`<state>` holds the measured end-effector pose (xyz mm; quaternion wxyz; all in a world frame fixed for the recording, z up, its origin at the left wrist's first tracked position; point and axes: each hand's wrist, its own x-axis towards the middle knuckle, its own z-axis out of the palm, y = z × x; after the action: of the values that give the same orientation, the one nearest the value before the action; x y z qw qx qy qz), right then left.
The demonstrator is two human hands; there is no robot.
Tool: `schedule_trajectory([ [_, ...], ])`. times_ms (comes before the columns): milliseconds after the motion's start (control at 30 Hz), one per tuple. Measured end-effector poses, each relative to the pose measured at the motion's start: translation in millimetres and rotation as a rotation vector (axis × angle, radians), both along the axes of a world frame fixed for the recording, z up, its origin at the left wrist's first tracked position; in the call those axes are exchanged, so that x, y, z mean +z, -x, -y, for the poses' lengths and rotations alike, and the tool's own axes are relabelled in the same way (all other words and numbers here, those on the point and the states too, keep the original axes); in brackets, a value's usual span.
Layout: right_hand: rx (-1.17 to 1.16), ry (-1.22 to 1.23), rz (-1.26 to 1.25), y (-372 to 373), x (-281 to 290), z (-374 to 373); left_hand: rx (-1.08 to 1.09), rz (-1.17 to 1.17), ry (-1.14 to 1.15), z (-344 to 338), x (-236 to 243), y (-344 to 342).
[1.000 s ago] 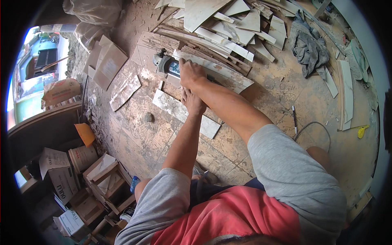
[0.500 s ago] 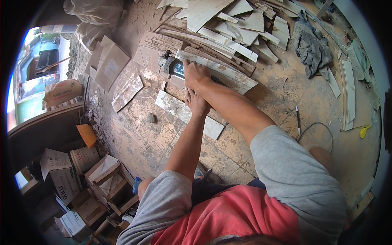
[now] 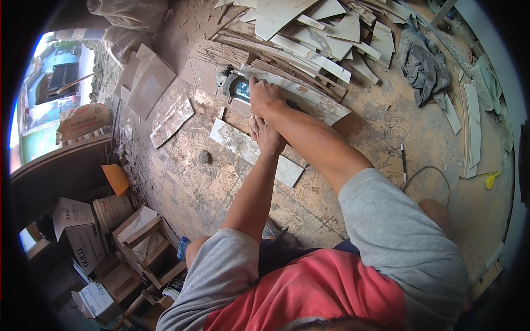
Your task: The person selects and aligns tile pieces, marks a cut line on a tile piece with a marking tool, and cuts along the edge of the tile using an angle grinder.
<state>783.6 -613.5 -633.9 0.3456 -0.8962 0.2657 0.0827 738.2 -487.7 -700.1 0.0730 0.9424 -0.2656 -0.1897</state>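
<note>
My right hand (image 3: 265, 99) is closed around the body of an angle grinder (image 3: 240, 88), whose guarded head points left over a long white tile strip with chipped edges (image 3: 328, 110). Just below, partly under my right wrist, my left hand (image 3: 266, 134) lies with fingers stretched out toward the grinder; what the fingertips touch is partly hidden. A marbled tile strip (image 3: 287, 171) rests on the dusty floor beside it, with another broken piece (image 3: 171, 124) farther left.
Piled tile offcuts (image 3: 314, 38) fill the top. A grey cloth (image 3: 417, 66), black-and-white stick (image 3: 403, 163), cable (image 3: 441, 172) and yellow object (image 3: 491, 179) lie right. Boards (image 3: 146, 83), a bucket (image 3: 110, 212), cardboard boxes (image 3: 77, 229) and a bottle (image 3: 182, 248) are left.
The whole scene shifted slightly rightward in view over the last second. My hands and the grinder stay in almost the same place against the tiles.
</note>
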Motion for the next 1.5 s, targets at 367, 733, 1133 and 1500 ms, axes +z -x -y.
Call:
schedule_trajectory([
  [367,0.005,0.026,0.014,-2.0,-3.7,-1.0,0.004,-0.011,-0.009,1.2,2.7,0.3],
  [733,0.030,0.010,-0.037,-3.3,-2.2,-0.9,-0.004,-0.002,-0.016,0.3,0.7,-1.5],
  [1133,-0.012,-0.002,-0.016,-4.6,-5.3,-1.9,-0.001,-0.012,-0.014,1.7,4.3,-0.5],
  [1500,-0.010,-0.003,-0.015,-4.7,-4.6,-2.2,0.010,-0.023,0.006,0.7,3.7,-0.1],
])
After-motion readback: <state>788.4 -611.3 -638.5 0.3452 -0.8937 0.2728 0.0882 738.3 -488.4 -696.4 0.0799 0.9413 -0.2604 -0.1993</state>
